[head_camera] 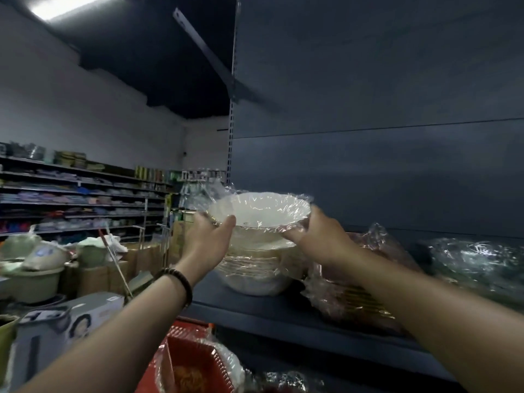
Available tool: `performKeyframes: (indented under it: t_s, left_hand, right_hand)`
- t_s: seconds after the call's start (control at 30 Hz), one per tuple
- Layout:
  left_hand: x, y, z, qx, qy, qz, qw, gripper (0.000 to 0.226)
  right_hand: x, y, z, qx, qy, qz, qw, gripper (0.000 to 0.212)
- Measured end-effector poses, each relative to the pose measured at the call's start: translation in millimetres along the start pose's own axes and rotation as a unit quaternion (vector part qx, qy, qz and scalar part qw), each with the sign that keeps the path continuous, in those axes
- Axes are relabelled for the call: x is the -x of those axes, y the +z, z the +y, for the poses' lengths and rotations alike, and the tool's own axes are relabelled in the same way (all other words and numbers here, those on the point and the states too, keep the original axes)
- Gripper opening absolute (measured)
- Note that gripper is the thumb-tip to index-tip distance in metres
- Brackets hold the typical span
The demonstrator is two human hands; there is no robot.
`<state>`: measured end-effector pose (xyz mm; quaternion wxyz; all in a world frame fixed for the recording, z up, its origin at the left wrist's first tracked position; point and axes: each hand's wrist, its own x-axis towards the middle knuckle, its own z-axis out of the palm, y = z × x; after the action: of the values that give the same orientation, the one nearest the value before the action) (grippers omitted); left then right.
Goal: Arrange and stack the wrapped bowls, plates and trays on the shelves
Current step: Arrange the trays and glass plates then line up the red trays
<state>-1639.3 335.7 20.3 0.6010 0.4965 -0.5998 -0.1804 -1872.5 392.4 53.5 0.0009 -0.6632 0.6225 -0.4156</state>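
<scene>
A wrapped bowl [259, 211], white under crinkled clear film, is held between the two hands at opposite sides of its rim: the left hand [211, 236] is curled under the near-left edge with the thumb laid over the rim, and the right hand [314, 236] is clamped on the right edge through the film. A two-sided hold seems to be used because the film is slippery and the bowl must be kept level. Directly below the hands a stack of wrapped bowls [255, 268] is seen on the shelf [283, 316], and the held bowl is kept centred just above it, apparently so that it can be nested on top; whether it already touches the stack cannot be told. Just right of the right hand a brownish wrapped bundle [354, 282] is lying on the same shelf, with clear-wrapped ware [476, 259] further right. Below the left forearm a red basket [192, 361] and a printed box [56, 327] are seen. Behind the hands a dark back panel [368, 109] rises; far left, stocked aisle shelves [71, 194] are lit dimly.
</scene>
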Motion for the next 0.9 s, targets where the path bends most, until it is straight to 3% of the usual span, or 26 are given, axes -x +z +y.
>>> performKeyframes:
  t_s: [0.1,0.23,0.47,0.67,0.83,0.9]
  left_hand:
    - [-12.2,10.7,-18.1,-0.049,-0.028,-0.049,0.997,0.099]
    - [-13.0,21.1,-27.9,-0.155,0.011,-0.084,0.984,0.087]
    - [-24.2,25.2,-50.4,-0.202,0.07,-0.061,0.975,0.114]
    - [-14.6,24.0,-56.5,-0.307,0.164,-0.042,0.937,0.079]
    - [-5.7,22.2,-55.2,-0.337,0.161,-0.062,0.926,0.09]
    - [-5.3,16.7,-45.3,-0.353,0.143,-0.08,0.921,0.084]
  right_hand:
    - [-13.2,10.5,5.9,0.023,0.018,-0.02,0.999,0.097]
    - [-20.0,20.1,13.0,0.064,0.05,-0.069,0.994,0.098]
    - [-23.3,23.6,18.9,0.097,0.041,-0.092,0.99,0.085]
    - [-25.7,21.7,23.3,0.124,0.038,-0.146,0.981,0.083]
    - [-29.2,22.5,28.4,0.16,0.042,-0.198,0.966,0.108]
    - [-29.8,20.1,28.5,0.161,0.041,-0.214,0.963,0.106]
